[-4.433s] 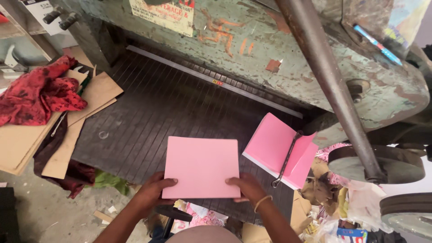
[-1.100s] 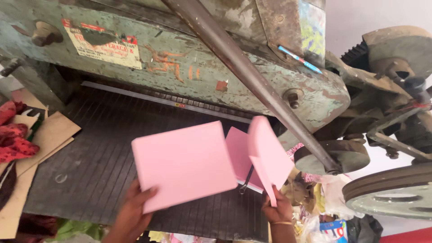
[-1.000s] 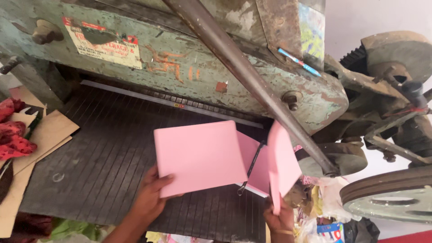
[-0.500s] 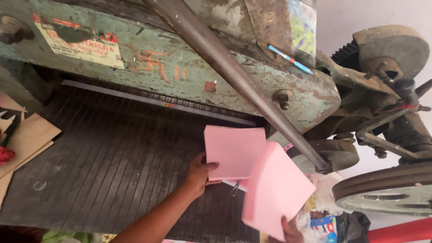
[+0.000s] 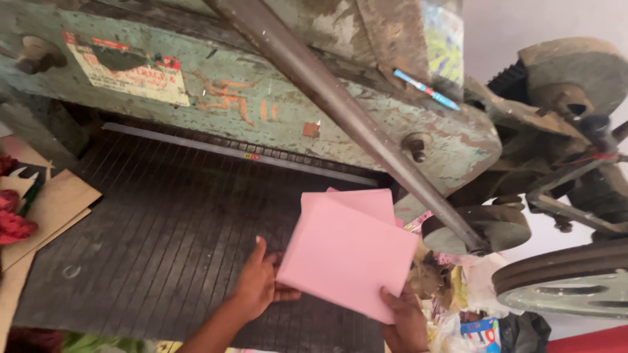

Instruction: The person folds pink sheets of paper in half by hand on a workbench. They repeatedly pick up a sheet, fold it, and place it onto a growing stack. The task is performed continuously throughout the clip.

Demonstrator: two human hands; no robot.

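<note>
- The right hand (image 5: 405, 320), at about 5 o'clock in the view, has its thumb closed over the near corner of a pink paper stack (image 5: 347, 255); the other fingers are hidden beneath it.
- The left hand (image 5: 258, 284) lies open at the stack's 8 o'clock edge, fingertips touching, not pinching.
- The stack is tilted, overlapping a second pink stack (image 5: 366, 201) at its 12 o'clock, on the ribbed machine bed (image 5: 163, 222).
- With only a corner gripped, loose sheets could fan out or slide off toward the scrap pile (image 5: 451, 281) at 3 o'clock.
- The two stacks could shift out of line where they overlap.
- The long steel lever (image 5: 340, 111) and heavy cutter frame (image 5: 261, 98) stand close at 12 o'clock; fingers pushed far under there risk being pinched.
</note>
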